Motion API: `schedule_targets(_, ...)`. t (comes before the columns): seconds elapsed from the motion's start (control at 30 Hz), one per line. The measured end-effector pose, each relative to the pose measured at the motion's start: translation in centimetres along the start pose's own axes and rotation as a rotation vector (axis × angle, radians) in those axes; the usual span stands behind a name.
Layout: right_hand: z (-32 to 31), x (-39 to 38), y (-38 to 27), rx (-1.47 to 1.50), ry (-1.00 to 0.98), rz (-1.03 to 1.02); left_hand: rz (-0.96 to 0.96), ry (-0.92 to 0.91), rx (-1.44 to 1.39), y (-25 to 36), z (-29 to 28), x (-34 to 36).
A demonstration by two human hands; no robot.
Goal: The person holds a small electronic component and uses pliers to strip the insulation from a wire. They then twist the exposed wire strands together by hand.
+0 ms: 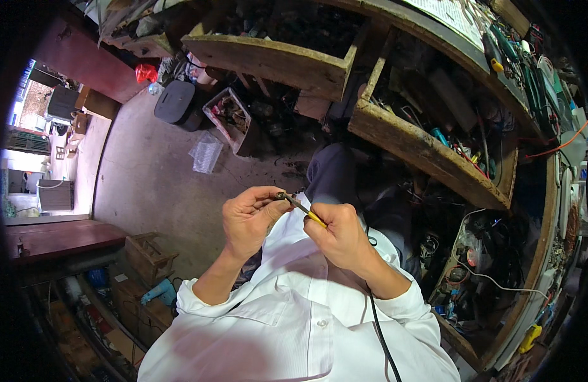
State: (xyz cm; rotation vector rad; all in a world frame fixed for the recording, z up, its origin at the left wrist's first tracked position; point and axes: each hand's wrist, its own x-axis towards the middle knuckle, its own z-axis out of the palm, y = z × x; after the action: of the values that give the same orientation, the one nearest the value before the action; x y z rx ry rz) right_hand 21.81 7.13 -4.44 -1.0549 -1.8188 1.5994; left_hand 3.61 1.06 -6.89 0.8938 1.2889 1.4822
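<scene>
In front of my white shirt my two hands meet over a small piece of work. My right hand (340, 234) is closed round a slim tool with a yellow handle (317, 219) and a dark shaft pointing up and left. Between the thumb and fingers of my left hand (249, 216) is a small dark metal part (281, 196), touching or very near the tool's tip. The part is too small to name, and the fingers cover some of it. A black cord (381, 331) runs down the shirt below my right forearm.
Ahead, two wooden drawers (427, 143) (268, 58) stand pulled out, full of tools and parts. On the concrete floor are a black bin (177, 102), a box of scraps (247, 141) and clear plastic wrap (206, 153). A wooden stool (150, 256) stands at left.
</scene>
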Motion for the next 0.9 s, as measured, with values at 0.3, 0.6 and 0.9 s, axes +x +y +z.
schedule_targets(0.3,-0.3,0.6,2.0,0.378,-0.161,0.291,-0.099,-0.069,-0.225,-0.9,-0.4,0.1)
schedule_targets(0.6,-0.8,0.7,-0.3,-0.507,0.16,-0.274,-0.272,-0.084,-0.483,-1.3,-0.8,0.8)
schedule_targets(0.9,-1.1,0.7,-1.0,-0.821,0.152,-0.318,-0.253,-0.106,-0.488,-1.2,-0.8,1.0)
